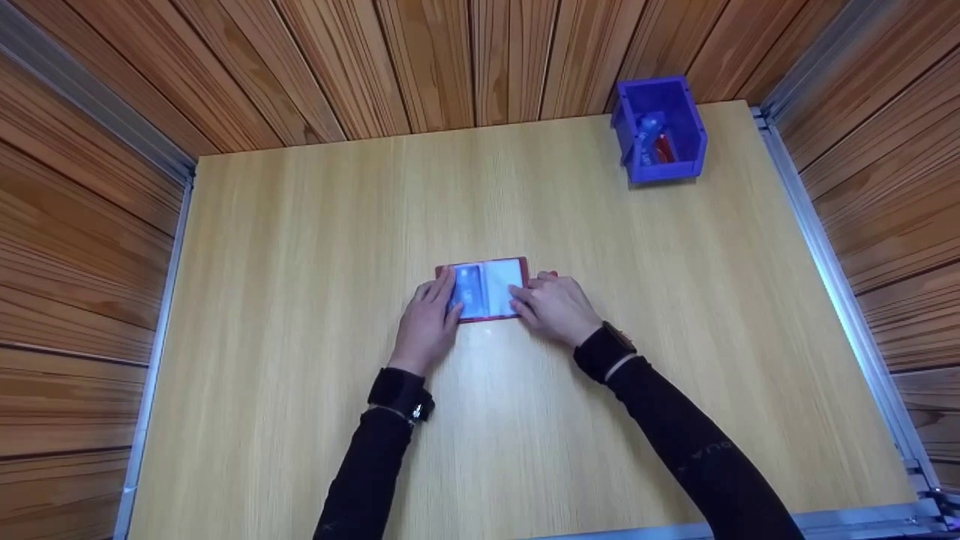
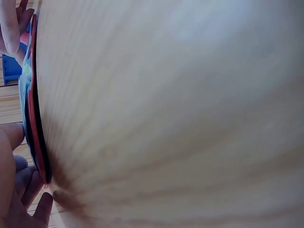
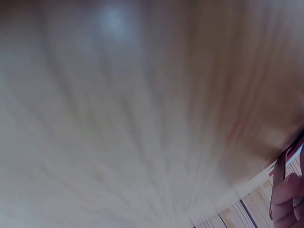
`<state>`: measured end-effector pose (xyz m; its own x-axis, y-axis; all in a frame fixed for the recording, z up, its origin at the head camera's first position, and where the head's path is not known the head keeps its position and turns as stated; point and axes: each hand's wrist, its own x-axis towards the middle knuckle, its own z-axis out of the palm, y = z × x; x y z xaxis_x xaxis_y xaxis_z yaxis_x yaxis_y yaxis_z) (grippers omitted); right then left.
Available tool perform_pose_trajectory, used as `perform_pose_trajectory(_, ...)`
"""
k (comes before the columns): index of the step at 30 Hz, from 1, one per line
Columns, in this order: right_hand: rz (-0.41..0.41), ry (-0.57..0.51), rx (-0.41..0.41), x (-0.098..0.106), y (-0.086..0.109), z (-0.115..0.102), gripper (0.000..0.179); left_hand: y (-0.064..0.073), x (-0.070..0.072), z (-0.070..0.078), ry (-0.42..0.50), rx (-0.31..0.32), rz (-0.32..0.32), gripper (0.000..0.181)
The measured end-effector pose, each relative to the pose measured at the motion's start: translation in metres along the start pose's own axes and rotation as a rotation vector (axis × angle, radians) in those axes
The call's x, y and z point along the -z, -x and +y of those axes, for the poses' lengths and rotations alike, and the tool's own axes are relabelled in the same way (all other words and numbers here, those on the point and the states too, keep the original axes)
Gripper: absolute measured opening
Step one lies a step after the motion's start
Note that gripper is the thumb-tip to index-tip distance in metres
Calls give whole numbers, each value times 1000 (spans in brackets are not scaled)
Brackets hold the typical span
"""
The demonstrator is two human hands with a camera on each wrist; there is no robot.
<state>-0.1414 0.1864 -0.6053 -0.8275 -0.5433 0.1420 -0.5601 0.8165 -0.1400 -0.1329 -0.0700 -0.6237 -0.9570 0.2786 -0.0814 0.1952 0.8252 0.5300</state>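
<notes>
The left hand [image 1: 426, 328] and right hand [image 1: 561, 309] pinch opposite edges of an open red card holder [image 1: 501, 274] mid-surface [image 1: 300, 337], apparently to keep its clear sleeves [image 1: 470, 291] spread flat, well apart from a blue-purple bin [image 1: 666, 172] at the far right.

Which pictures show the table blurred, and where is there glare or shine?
Head view: fairly sharp, pale glare on the table just below the open wallet, shine along the metal rail at right; left wrist view: table blurred across most of the frame; right wrist view: table blurred too, with a soft bright spot near the top, the right hand cut off at lower right.
</notes>
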Motion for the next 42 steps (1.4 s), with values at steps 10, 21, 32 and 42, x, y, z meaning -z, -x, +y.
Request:
perform_pose_trajectory(10,-11,-61,-43,5,-16,-7,20,1,1,-1,-3,3,-3,58)
perform_pose_trajectory(21,-127,-674,-371,9,-46,-28,21,0,1,0,-9,-13,18,58)
perform_pose_trajectory(32,-231,-885,-537,3,-55,-25,22,0,1,2,-16,-6,13,57)
perform_pose_trajectory(42,-247,-886,-596,6,-60,-31,24,0,1,2,-21,2,5,57)
